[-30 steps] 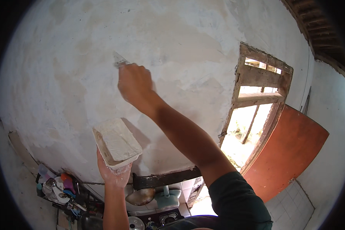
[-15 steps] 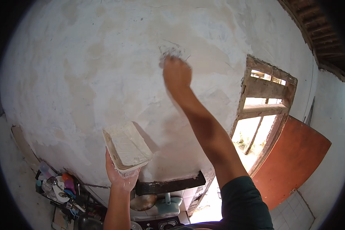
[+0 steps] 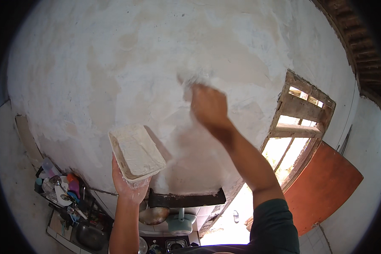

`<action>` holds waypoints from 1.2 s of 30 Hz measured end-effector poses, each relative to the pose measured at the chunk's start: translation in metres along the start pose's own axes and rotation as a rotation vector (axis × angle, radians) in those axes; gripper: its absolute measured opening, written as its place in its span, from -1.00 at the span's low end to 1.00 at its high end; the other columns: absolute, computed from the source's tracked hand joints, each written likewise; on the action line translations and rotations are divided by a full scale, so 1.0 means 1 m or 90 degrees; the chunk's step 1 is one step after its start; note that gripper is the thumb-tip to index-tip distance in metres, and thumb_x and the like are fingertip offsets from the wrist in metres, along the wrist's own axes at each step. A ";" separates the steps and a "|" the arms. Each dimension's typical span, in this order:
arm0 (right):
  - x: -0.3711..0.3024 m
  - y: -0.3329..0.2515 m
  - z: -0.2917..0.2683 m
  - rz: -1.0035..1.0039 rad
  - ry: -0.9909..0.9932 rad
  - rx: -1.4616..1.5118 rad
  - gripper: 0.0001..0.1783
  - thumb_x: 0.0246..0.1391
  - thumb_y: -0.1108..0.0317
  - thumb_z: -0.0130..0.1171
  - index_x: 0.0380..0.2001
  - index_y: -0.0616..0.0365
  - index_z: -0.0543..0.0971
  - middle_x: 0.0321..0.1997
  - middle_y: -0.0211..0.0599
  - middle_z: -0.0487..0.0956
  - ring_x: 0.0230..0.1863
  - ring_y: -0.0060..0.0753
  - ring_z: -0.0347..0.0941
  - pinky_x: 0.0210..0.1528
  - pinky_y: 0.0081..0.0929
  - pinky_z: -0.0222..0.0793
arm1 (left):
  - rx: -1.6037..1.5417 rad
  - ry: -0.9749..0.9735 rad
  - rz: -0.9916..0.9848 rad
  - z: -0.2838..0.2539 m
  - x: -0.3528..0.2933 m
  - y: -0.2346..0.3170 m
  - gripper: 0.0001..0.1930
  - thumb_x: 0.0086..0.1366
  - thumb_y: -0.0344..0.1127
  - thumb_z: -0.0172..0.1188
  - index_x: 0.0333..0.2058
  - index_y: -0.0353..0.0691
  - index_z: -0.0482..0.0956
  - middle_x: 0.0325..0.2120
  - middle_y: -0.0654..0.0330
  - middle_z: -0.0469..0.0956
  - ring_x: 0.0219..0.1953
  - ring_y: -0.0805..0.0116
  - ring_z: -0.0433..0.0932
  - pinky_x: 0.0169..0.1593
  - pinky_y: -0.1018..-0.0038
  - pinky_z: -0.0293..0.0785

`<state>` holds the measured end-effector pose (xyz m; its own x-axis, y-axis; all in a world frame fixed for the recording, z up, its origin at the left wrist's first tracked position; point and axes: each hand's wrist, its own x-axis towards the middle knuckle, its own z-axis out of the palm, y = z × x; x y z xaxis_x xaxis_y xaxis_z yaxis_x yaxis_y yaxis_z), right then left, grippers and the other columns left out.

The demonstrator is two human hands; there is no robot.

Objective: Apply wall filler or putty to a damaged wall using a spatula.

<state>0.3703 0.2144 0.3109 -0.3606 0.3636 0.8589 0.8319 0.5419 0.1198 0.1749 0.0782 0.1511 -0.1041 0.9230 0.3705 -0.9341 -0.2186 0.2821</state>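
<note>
My left hand [image 3: 133, 189] holds a cream-coloured rectangular tub [image 3: 144, 171] from below and along its side. Whitish paste [image 3: 140, 148] coats the inside of the tub, and smears of it show on my palm. My right hand [image 3: 209, 106], blurred by motion, is closed in a fist close to the plastered wall [image 3: 152, 80]. Whatever it grips is smeared and hidden by the fingers, so I cannot make it out. Past the knuckles, a grey-white blurred patch lies over the wall surface.
A dark ledge [image 3: 186, 199] juts from the wall above a hanging pan [image 3: 154, 216] and a pale green pot [image 3: 181, 223]. A gas stove [image 3: 176, 244] sits below. Crowded dishes [image 3: 63, 194] stand at lower left beside a sink [image 3: 90, 236]. An orange door [image 3: 326, 186] stands open at right.
My right hand has moved down and slightly right along the wall, its elbow more bent. The tub in my left hand has shifted slightly up and left in view. The view itself has also shifted.
</note>
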 end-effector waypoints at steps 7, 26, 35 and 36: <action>-0.018 0.032 0.056 -0.051 0.076 -0.137 -0.87 0.02 0.41 0.06 -0.41 0.11 0.60 -0.39 -0.19 0.62 -0.39 -0.15 0.60 -0.36 -0.22 0.53 | -0.008 0.018 0.006 0.001 -0.004 -0.005 -0.42 0.44 0.17 -0.24 0.29 0.02 0.27 0.20 0.22 0.39 0.22 0.11 0.38 0.23 -0.01 0.31; -0.173 -0.037 0.023 0.415 -0.183 0.891 -0.80 0.10 0.52 0.19 -0.18 0.33 0.56 -0.26 -0.35 0.63 -0.28 -0.63 0.47 -0.19 -0.56 0.41 | 0.163 0.014 0.002 -0.089 -0.013 -0.014 -0.33 0.44 0.17 -0.21 0.29 -0.26 0.19 0.16 0.01 0.39 0.16 0.09 0.44 0.23 0.11 0.36; -0.180 -0.064 0.052 0.516 -0.243 0.871 -0.82 0.12 0.53 0.18 -0.20 0.36 0.57 -0.27 -0.34 0.64 -0.31 -0.67 0.47 -0.23 -0.58 0.43 | 0.276 0.039 -0.011 -0.099 -0.008 -0.009 -0.35 0.46 0.14 -0.21 0.25 -0.30 0.24 0.11 0.03 0.43 0.10 0.13 0.49 0.19 0.16 0.39; -0.183 -0.070 0.056 0.513 -0.238 0.876 -0.83 0.13 0.54 0.17 -0.19 0.36 0.57 -0.27 -0.34 0.64 -0.31 -0.67 0.47 -0.23 -0.58 0.43 | 0.264 0.021 -0.023 -0.102 -0.006 -0.006 -0.35 0.46 0.14 -0.22 0.25 -0.30 0.24 0.11 0.02 0.43 0.10 0.14 0.49 0.19 0.16 0.39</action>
<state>0.3543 0.1525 0.1179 -0.2914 0.9115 0.2902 -0.0625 0.2846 -0.9566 0.1467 0.1066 0.0565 -0.0915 0.9405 0.3272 -0.7215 -0.2891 0.6292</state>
